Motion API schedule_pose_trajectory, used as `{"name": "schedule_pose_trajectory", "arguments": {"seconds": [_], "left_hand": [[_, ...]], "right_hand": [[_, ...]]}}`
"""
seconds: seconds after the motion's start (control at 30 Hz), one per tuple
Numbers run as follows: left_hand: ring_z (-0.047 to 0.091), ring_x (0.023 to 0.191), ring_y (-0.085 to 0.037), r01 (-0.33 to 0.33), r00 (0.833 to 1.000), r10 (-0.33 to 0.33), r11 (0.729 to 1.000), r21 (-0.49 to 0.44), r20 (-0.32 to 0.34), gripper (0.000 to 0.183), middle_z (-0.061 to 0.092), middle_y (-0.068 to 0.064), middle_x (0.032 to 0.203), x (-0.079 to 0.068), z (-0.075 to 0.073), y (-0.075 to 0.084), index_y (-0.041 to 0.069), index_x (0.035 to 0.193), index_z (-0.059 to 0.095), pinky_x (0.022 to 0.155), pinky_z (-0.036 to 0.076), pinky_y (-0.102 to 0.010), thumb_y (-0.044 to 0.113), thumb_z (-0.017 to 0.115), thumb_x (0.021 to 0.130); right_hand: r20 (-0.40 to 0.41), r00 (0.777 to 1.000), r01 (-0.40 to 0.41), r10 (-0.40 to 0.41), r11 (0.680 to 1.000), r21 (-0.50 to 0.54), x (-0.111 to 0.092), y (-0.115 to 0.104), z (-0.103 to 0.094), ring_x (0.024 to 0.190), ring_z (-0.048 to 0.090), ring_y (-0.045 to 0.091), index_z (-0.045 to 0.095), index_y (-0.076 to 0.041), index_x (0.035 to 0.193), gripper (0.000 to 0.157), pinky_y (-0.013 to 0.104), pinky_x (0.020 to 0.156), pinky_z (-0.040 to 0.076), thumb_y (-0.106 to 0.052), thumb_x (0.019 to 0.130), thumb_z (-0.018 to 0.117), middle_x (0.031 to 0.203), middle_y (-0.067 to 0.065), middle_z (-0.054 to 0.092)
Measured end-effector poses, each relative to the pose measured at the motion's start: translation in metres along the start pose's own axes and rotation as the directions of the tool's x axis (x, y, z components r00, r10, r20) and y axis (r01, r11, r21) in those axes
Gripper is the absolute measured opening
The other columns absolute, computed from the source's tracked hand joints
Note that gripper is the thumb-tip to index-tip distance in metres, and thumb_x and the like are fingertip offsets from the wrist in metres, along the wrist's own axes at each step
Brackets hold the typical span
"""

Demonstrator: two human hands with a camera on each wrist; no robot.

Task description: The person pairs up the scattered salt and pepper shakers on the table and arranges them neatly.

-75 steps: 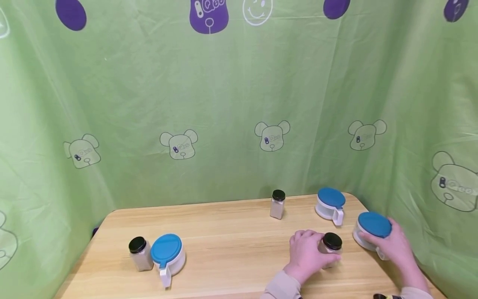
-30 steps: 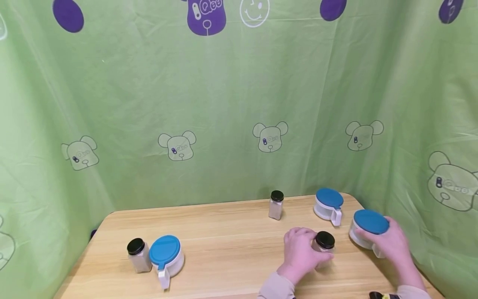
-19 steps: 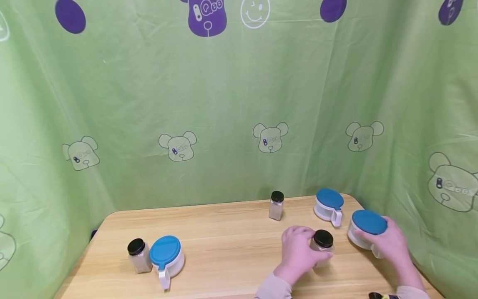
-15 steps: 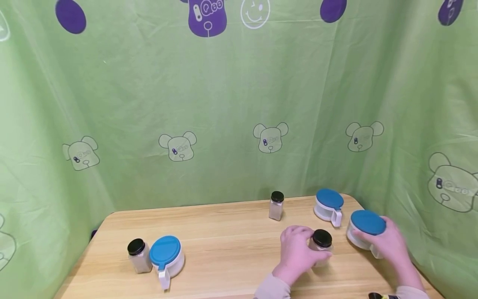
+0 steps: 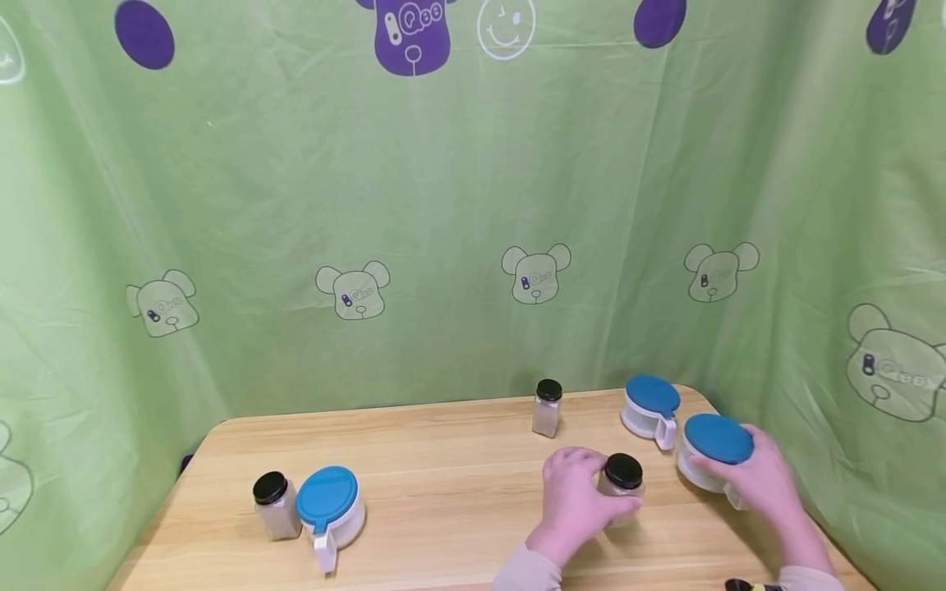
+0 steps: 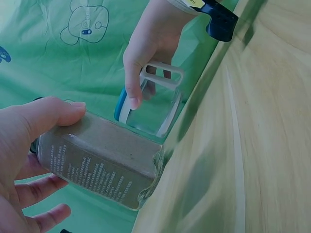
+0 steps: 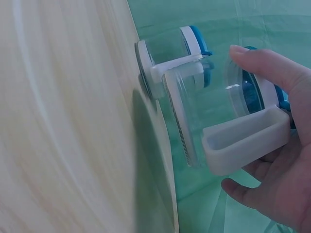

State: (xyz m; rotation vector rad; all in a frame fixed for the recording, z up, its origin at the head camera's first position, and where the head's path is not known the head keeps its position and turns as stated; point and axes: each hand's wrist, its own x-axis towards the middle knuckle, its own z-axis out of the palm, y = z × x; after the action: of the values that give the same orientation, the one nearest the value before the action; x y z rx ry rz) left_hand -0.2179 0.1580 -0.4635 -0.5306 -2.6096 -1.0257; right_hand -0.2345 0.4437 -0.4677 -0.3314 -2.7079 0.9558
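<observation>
My left hand [image 5: 572, 501] grips a square clear jar [image 6: 97, 155] by its upper part, just under the black lid [image 5: 623, 470]. Brownish-grey contents and white print show on it in the left wrist view, its base close to the tabletop. My right hand [image 5: 761, 476] holds a round clear seasoning canister [image 5: 717, 439] with a blue lid, thumb at the lid's edge. The white handle [image 7: 218, 162] points toward the wrist. In the right wrist view this canister's base stands apart from the wooden table, with a shadow beside it.
A second blue-lidded canister [image 5: 652, 402] stands behind the right hand's one. Another black-lidded jar [image 5: 546, 414] is near the back edge. On the left, a jar [image 5: 279, 517] and a canister [image 5: 328, 497] stand side by side. A green curtain [image 5: 443, 345] surrounds the wooden table [image 5: 443, 484].
Both hands have shifted left across the table, the left with the black-lidded jar and the right with the blue-lidded canister. The other containers stay put.
</observation>
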Motion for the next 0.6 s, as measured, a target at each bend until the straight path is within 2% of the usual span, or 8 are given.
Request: {"name": "schedule_pose_trajectory", "arguments": {"seconds": [0.27, 0.6], "left_hand": [[0.051, 0.117, -0.009, 0.039, 0.999, -0.039, 0.999, -0.016, 0.014, 0.060, 0.066, 0.016, 0.114, 0.000, -0.006, -0.007, 0.024, 0.111, 0.072, 0.111, 0.032, -0.040, 0.059, 0.082, 0.064], [0.053, 0.116, -0.010, 0.038, 0.999, -0.038, 0.999, -0.006, -0.016, 0.063, 0.066, 0.013, 0.115, -0.002, -0.013, -0.015, 0.021, 0.112, 0.072, 0.111, 0.033, -0.042, 0.058, 0.083, 0.063]], "right_hand": [[0.030, 0.999, 0.009, -0.009, 1.000, 0.001, 0.000, -0.007, 0.001, 0.119, 0.036, 0.061, 0.011, 0.013, 0.148, 0.115, 0.073, 0.090, 0.035, -0.051, 0.078, 0.077, 0.139, 0.046, 0.030], [0.030, 0.998, 0.053, -0.053, 0.999, 0.003, -0.002, -0.013, 0.005, 0.120, 0.037, 0.060, 0.014, 0.013, 0.147, 0.113, 0.071, 0.089, 0.037, -0.049, 0.077, 0.078, 0.140, 0.044, 0.029]]}}
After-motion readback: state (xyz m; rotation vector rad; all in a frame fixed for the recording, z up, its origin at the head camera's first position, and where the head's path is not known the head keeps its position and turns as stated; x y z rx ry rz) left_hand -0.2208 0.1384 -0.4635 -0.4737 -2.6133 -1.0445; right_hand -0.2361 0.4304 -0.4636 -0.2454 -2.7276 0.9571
